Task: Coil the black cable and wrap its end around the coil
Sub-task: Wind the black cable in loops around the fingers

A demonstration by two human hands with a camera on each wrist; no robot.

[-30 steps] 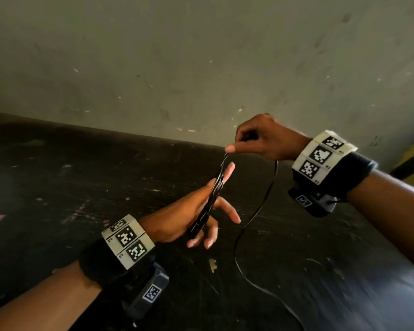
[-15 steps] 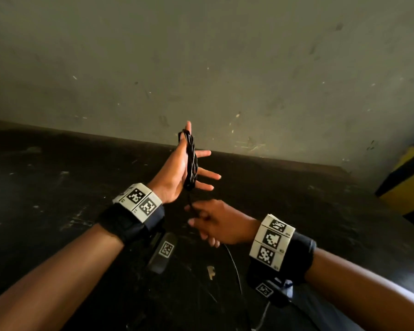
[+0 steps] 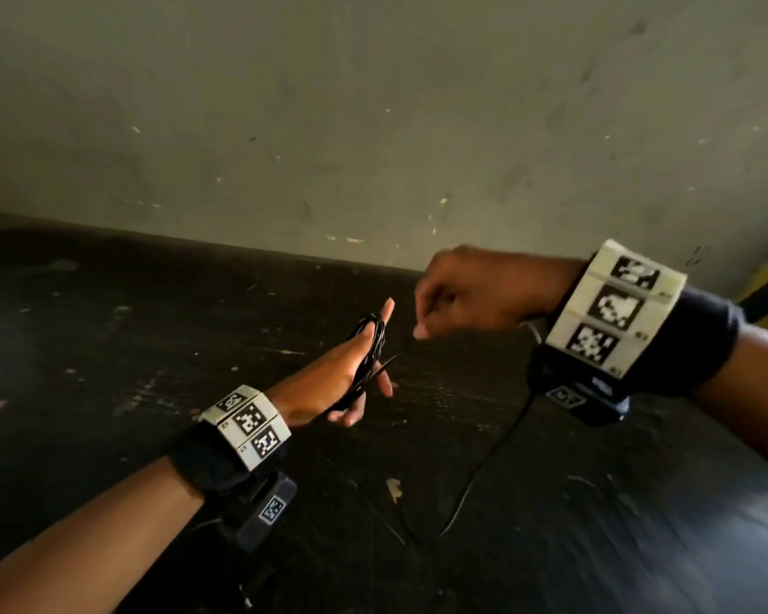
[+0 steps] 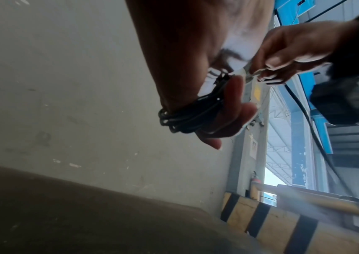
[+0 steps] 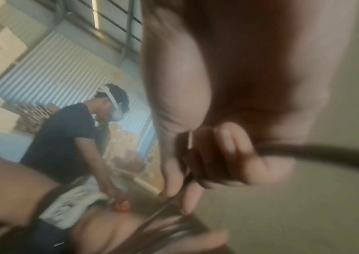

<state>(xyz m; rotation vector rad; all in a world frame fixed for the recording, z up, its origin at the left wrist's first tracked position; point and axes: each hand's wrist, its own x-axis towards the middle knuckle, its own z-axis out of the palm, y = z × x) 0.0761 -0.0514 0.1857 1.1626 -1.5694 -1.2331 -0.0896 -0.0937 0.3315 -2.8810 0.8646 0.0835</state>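
Black cable (image 3: 370, 354) loops ring the flat, outstretched left hand (image 3: 338, 374); the right hand (image 3: 475, 294), pinching the strand, has swung from 6 up to 2 o'clock, adding another turn.

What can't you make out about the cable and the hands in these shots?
- Cable free end: head view, runs off the bottom edge.
- Loop count of the coil: head view, strands too thin and dark; left wrist view, bunched together.
- Right hand grip: head view, fingers curl away; right wrist view, motion blur.
- Left hand palm: head view, turned away.
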